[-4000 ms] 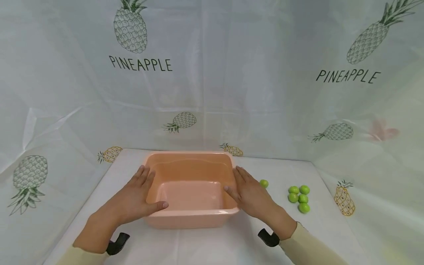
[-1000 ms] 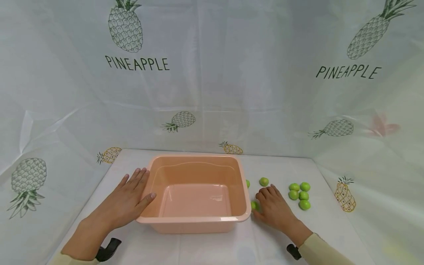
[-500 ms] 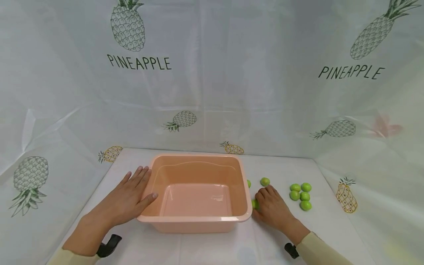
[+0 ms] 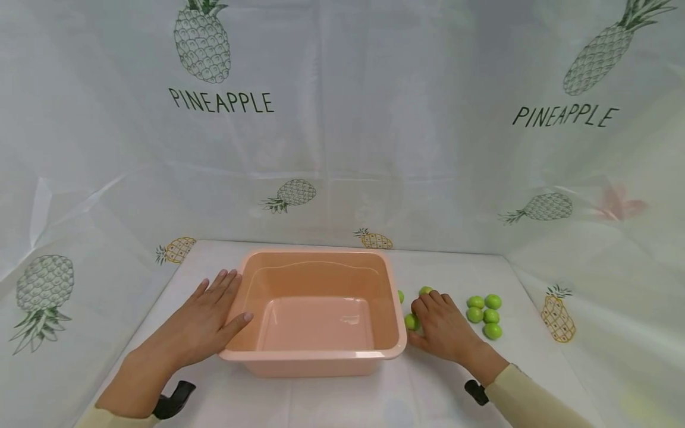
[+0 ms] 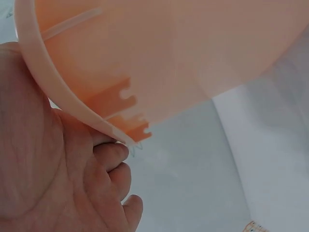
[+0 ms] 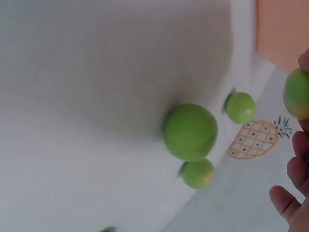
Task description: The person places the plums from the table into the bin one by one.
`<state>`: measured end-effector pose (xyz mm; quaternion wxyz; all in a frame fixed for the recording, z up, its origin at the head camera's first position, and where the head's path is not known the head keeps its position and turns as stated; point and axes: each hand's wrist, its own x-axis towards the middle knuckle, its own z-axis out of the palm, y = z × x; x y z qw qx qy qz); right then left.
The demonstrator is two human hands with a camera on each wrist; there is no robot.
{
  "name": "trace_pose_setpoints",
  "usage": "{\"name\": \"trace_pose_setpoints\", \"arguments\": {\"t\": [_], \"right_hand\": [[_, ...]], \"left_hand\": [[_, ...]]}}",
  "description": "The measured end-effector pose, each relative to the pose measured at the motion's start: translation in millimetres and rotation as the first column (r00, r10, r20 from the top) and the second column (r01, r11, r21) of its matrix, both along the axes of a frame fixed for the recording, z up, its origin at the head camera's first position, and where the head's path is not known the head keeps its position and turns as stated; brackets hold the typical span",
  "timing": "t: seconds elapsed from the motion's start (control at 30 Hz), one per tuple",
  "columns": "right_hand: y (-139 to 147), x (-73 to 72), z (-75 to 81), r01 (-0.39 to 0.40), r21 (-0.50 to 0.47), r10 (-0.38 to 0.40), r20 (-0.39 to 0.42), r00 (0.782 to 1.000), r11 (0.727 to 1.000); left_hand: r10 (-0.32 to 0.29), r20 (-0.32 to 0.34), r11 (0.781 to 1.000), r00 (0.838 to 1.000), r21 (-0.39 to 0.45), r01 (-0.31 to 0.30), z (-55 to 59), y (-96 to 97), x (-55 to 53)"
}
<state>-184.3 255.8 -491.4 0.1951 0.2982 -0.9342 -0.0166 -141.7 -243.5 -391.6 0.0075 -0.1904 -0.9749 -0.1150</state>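
Observation:
A pink plastic basin stands on the white table in the head view. My left hand lies along its left rim, fingers straight and thumb over the edge; in the left wrist view the palm is against the basin's rim. Beside the basin's right wall, my right hand pinches a small green lime between thumb and fingers. That lime shows at the frame edge in the right wrist view. Past it in that view lie a larger-looking lime and two others.
A lime sits just beyond the right fingers, and another is partly hidden by the basin. Several limes are grouped farther right. A white pineapple-printed sheet hangs behind the table.
Since the earliest frame my right hand has left the basin and taken hold of a lime. In the last half second it shifts slightly away from me. The left hand stays at the rim.

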Motion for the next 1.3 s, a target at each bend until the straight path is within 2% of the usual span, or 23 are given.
{"name": "trace_pose_setpoints", "arguments": {"t": [0.33,0.6,0.73,0.83,0.93,1.1,1.3], "right_hand": [[-2,-5.0,33.8,-0.042,-0.043,0.039,-0.078,0.996,0.998],[-7,-17.2,86.3,-0.062,-0.067,0.054,-0.113,0.992,0.996],[-23,-25.3,110.2,-0.073,-0.076,0.067,-0.085,0.994,0.994],[-43,-28.4,120.7,-0.107,-0.073,0.103,-0.049,0.993,0.992],[-65,-29.3,122.7,-0.177,-0.061,0.175,-0.036,0.984,0.982],[-99,-28.7,113.7,-0.291,-0.034,0.289,-0.05,0.956,0.956],[-125,-26.2,101.0,-0.349,-0.012,0.348,-0.043,0.936,0.937]], "left_hand": [[0.012,0.003,1.0,1.0,-0.007,-0.012,2.3,2.6,0.6],[0.02,-0.022,1.0,1.0,-0.022,-0.02,1.4,7.6,2.1],[0.02,-0.029,0.999,0.999,-0.028,-0.021,1.2,7.6,3.2],[0.021,-0.034,0.999,0.999,-0.032,-0.022,0.5,7.4,2.9],[0.022,-0.037,0.999,0.999,-0.036,-0.024,0.2,7.8,2.7],[0.023,-0.038,0.999,0.999,-0.035,-0.025,0.1,9.1,2.9],[0.029,-0.028,0.999,0.999,-0.027,-0.03,-0.3,8.9,2.9]]}}
